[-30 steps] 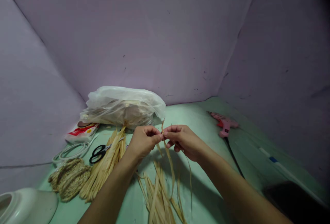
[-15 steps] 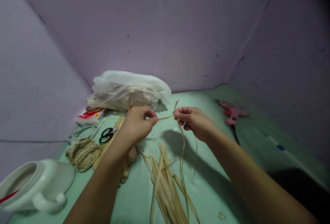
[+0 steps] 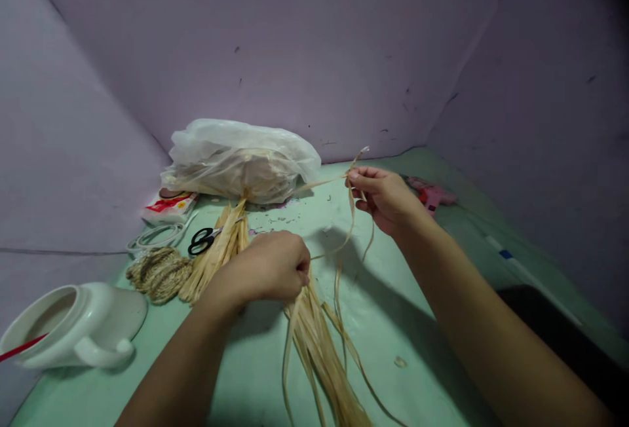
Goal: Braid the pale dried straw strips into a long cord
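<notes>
My right hand [image 3: 386,196] is raised over the green table and pinches a few thin dried straw strips [image 3: 350,217] that hang down from it. My left hand [image 3: 275,271] is lower, closed in a fist at the top of the loose pile of straw strips [image 3: 319,355] lying on the table; one thin strand runs from it toward the right hand. A second bundle of straw [image 3: 221,253] lies just left of my left hand.
A clear plastic bag of husks [image 3: 240,162] sits at the back. Black scissors [image 3: 204,240], white cord [image 3: 154,237], a coil of braided rope [image 3: 160,273] and a red-white packet [image 3: 170,207] lie at left. A white ceramic jug [image 3: 73,325] lies near left; a pink glue gun [image 3: 430,194] right.
My hands have parted: the left dropped down onto the straw pile, the right rose up and back with its strips. The view shifted slightly.
</notes>
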The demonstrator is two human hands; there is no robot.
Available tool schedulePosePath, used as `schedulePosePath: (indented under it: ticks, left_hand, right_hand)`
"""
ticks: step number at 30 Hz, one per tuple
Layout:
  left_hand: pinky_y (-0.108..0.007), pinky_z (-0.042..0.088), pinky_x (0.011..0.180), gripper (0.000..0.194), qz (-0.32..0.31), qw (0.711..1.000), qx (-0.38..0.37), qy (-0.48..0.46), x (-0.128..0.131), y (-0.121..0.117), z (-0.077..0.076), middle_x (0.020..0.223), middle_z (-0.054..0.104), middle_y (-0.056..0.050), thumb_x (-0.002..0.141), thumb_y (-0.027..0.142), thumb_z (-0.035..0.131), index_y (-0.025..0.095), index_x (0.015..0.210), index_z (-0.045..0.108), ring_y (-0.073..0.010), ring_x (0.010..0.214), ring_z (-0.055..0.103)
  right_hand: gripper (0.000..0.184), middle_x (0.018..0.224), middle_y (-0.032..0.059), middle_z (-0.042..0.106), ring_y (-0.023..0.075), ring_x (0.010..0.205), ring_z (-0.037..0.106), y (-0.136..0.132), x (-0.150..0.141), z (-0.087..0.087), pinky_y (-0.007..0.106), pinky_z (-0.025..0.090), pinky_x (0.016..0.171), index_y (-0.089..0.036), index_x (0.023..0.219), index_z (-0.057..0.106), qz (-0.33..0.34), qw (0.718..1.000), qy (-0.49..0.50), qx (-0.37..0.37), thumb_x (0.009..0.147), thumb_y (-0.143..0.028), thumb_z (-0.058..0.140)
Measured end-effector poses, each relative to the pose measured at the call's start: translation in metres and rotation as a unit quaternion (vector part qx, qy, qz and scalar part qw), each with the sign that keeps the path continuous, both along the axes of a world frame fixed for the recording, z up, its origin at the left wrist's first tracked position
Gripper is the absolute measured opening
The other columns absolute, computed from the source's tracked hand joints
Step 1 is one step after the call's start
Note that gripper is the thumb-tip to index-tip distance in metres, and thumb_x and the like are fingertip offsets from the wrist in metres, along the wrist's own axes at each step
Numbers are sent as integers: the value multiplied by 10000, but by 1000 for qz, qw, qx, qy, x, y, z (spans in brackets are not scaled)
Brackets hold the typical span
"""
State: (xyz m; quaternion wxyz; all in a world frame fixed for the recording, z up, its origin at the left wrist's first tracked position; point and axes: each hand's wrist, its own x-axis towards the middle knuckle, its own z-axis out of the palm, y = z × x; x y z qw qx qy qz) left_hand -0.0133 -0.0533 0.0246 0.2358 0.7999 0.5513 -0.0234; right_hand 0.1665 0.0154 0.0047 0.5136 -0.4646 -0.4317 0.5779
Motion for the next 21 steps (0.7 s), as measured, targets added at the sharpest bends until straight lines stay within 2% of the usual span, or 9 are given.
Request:
schedulePosePath:
  ticks: [3,8,13,17,21]
  left_hand:
    - [-222,267,485,137,-44,999,-18,5,10,-4,-9,462,537,-5,488,111,511,200,488,615,-104,443,416]
    - [-241,301,495,108,-80,995,-25,55,26,-6,-26,460,519,-23,486,133,524,195,492,613,-124,444,425]
    - [-257,320,505,97,-76,996,-30,38,38,-8,-38,387,441,-4,440,95,548,184,401,549,-127,421,418]
    - [-248,307,507,123,-92,995,-29,32,33,-4,-35,443,510,-10,464,92,518,194,448,583,-126,444,434]
    - [-241,290,520,144,-80,996,4,40,16,2,-19,501,562,-16,517,136,501,215,519,621,-132,481,458]
  right_hand:
    - [136,603,-36,471,54,507,389,1,2,1,193,289,461,-177,635,491,-24,999,22,10,599,-244,604]
    - [156,628,-27,487,52,509,394,2,2,-1,188,287,453,-175,653,495,-25,999,29,24,595,-257,614]
    - [163,646,-26,503,55,517,410,1,0,-1,197,313,476,-175,669,498,-22,999,23,25,599,-273,609]
    - [163,639,-29,498,55,514,408,0,-2,0,202,315,480,-173,670,496,-22,999,26,8,596,-265,608]
    - [155,625,-32,483,51,507,395,0,-5,-1,197,299,462,-166,659,498,-15,999,29,-2,593,-256,606]
